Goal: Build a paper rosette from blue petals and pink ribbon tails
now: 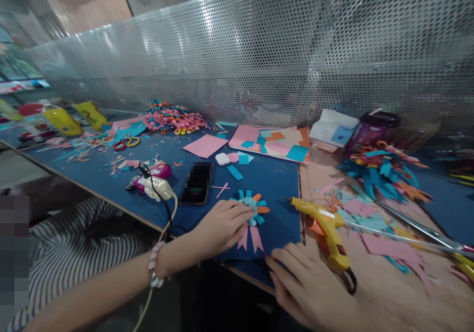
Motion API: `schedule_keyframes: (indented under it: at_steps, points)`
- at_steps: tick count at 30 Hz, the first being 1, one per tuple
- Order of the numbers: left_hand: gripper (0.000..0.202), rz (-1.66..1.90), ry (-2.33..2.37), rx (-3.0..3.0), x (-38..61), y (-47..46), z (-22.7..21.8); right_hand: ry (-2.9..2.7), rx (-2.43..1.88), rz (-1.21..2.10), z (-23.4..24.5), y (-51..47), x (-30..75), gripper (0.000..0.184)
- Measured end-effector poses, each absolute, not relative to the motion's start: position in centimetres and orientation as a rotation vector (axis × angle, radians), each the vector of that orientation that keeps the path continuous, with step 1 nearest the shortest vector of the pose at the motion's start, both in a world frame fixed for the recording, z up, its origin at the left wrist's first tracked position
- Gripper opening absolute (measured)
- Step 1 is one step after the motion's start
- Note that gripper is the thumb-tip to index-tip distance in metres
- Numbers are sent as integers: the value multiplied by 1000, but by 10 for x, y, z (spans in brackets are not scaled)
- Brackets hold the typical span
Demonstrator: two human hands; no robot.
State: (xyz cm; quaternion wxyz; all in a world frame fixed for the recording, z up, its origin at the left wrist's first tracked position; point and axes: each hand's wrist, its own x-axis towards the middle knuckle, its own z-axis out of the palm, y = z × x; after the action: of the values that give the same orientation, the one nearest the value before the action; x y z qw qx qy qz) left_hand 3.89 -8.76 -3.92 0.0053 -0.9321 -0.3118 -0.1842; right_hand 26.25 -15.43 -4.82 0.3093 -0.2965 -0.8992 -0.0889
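My left hand (222, 226) reaches in from the lower left, its fingers together and holding the left side of a paper rosette (255, 211). The rosette has light blue loops, blue and orange strips around it, and two pink ribbon tails pointing down. My fingers cover part of it. At the front table edge rests my right hand (305, 280), fingers stretched out and holding nothing. A yellow hot glue gun (326, 226) lies just beyond it, nozzle pointing left. Two crossed pink strips (221, 189) and a blue paper piece (234, 172) lie behind the rosette.
Left of the rosette are a phone (197, 184) and a power strip (153, 186) with cables. Paper sheets (274, 142) and a rosette pile (172, 118) lie along a perforated metal screen (237, 60). Scissors (418, 226) lie at right. A person in striped clothing (89, 248) sits left.
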Motion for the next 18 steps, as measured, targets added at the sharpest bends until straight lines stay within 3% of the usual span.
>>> schedule_keyframes:
  at_steps: [8, 11, 13, 18]
  points:
    - [33, -449, -971, -2893, 40, -88, -49, -2352, -796, -164, -53, -157, 262, 22]
    - [37, -550, -987, -2931, 40, -88, -48, -2321, -792, -149, -51, -157, 262, 24]
    - [39, -817, -1034, -2994, 41, -94, -38, -2304, -768, -148, -48, -156, 263, 25]
    - [28, -1956, -1304, -3551, 51, -135, 21, -2294, -768, -192, -48, -153, 272, 32]
